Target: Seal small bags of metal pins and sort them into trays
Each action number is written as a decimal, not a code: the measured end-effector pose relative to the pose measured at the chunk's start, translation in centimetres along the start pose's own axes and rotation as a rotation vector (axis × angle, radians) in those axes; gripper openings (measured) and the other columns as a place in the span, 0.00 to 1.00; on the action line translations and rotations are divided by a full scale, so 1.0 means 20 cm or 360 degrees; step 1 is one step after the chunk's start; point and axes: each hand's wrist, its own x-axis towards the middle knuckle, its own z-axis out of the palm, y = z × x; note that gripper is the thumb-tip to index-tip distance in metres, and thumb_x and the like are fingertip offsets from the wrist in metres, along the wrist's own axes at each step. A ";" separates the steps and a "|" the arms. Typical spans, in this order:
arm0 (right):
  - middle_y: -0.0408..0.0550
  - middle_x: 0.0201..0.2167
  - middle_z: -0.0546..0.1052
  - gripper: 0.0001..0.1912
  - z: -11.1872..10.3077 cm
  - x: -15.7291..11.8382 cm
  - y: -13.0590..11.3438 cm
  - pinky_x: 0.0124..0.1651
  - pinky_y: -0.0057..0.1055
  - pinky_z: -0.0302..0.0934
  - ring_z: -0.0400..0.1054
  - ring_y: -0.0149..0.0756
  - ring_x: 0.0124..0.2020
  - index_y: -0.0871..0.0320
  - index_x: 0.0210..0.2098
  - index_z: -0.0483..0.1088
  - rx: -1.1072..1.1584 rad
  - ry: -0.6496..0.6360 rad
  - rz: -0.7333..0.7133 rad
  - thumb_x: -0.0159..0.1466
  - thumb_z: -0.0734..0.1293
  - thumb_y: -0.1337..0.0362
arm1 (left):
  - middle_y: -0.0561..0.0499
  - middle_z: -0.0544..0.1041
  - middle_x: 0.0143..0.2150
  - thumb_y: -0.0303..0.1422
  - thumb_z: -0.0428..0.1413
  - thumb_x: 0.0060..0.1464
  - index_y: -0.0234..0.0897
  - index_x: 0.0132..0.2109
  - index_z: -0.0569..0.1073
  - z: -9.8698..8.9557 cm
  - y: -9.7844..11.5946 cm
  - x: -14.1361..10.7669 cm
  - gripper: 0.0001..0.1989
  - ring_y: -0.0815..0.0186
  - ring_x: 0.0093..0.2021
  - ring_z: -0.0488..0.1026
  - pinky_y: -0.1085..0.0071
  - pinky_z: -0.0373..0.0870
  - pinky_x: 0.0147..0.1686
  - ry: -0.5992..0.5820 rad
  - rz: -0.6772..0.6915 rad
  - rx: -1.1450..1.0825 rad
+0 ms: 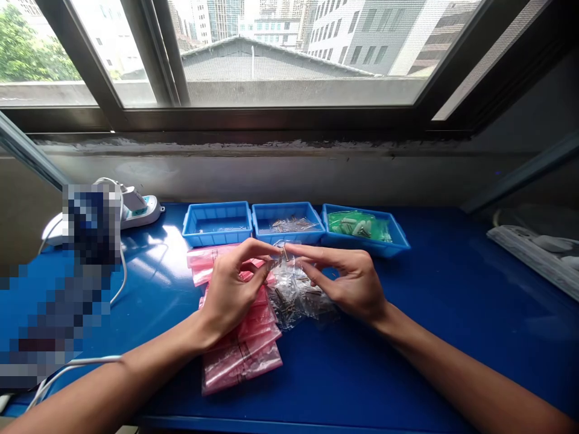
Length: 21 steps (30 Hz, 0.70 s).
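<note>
Over the middle of the blue table, my left hand [235, 283] and my right hand [350, 280] face each other with fingertips pinched. Between them is a small clear plastic bag [284, 252] with a thin metal piece showing in it, gripped at its sides. Right below lies a pile of clear plastic bags [289, 295] holding small metal pieces, too small to name surely. Pink plastic bags [242, 361] with dark print lie overlapped in a row under and beside my left hand, which hides part of them.
Along the back stand a blue bin [217, 238] at left, a middle blue bin [266, 237] with metal pieces, and a right blue bin [398, 237] with green bags. A power strip [151, 208] with white cables lies at left; a plastic-wrapped bundle [529, 253] is at right.
</note>
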 end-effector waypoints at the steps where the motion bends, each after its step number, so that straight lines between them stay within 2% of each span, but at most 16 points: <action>1: 0.46 0.49 0.85 0.19 0.00 0.00 0.00 0.32 0.28 0.78 0.84 0.41 0.40 0.50 0.54 0.82 -0.0012 0.0005 -0.0025 0.65 0.72 0.71 | 0.50 0.84 0.45 0.23 0.59 0.63 0.37 0.47 0.79 0.00 0.00 0.00 0.08 0.67 0.43 0.83 0.72 0.82 0.41 0.0003 0.0007 -0.0002; 8: 0.49 0.46 0.86 0.16 -0.01 0.01 0.00 0.32 0.27 0.77 0.84 0.39 0.36 0.55 0.51 0.83 -0.0028 0.0026 -0.0046 0.65 0.72 0.71 | 0.49 0.84 0.44 0.23 0.59 0.63 0.37 0.47 0.80 0.00 0.01 0.00 0.08 0.66 0.43 0.82 0.72 0.81 0.40 -0.0002 -0.0006 0.0029; 11: 0.49 0.37 0.87 0.10 -0.01 0.01 -0.02 0.28 0.27 0.75 0.82 0.36 0.28 0.58 0.46 0.84 0.0016 0.0007 0.0019 0.66 0.72 0.68 | 0.49 0.84 0.42 0.28 0.60 0.64 0.36 0.45 0.80 0.00 0.01 0.00 0.04 0.65 0.40 0.82 0.72 0.80 0.37 -0.0033 -0.0048 0.0045; 13: 0.47 0.29 0.86 0.07 -0.01 0.01 -0.03 0.25 0.26 0.72 0.78 0.33 0.22 0.59 0.39 0.85 0.0049 -0.0034 0.0066 0.67 0.71 0.67 | 0.49 0.83 0.37 0.33 0.60 0.65 0.35 0.42 0.79 0.00 0.01 0.00 0.06 0.65 0.35 0.81 0.72 0.78 0.33 -0.0082 -0.0127 0.0042; 17: 0.42 0.19 0.79 0.13 -0.01 0.02 -0.05 0.23 0.24 0.66 0.72 0.29 0.16 0.60 0.28 0.80 0.0026 -0.0142 0.0141 0.68 0.69 0.65 | 0.53 0.77 0.26 0.38 0.58 0.67 0.34 0.35 0.76 0.00 0.02 0.00 0.14 0.70 0.24 0.73 0.75 0.68 0.25 -0.0154 -0.0271 0.0047; 21: 0.42 0.17 0.77 0.16 -0.01 0.02 -0.05 0.23 0.23 0.64 0.69 0.28 0.16 0.60 0.25 0.77 0.0066 -0.0229 0.0213 0.69 0.68 0.64 | 0.54 0.73 0.23 0.38 0.57 0.67 0.33 0.33 0.75 0.00 0.03 0.01 0.15 0.72 0.22 0.67 0.77 0.61 0.22 -0.0167 -0.0303 0.0050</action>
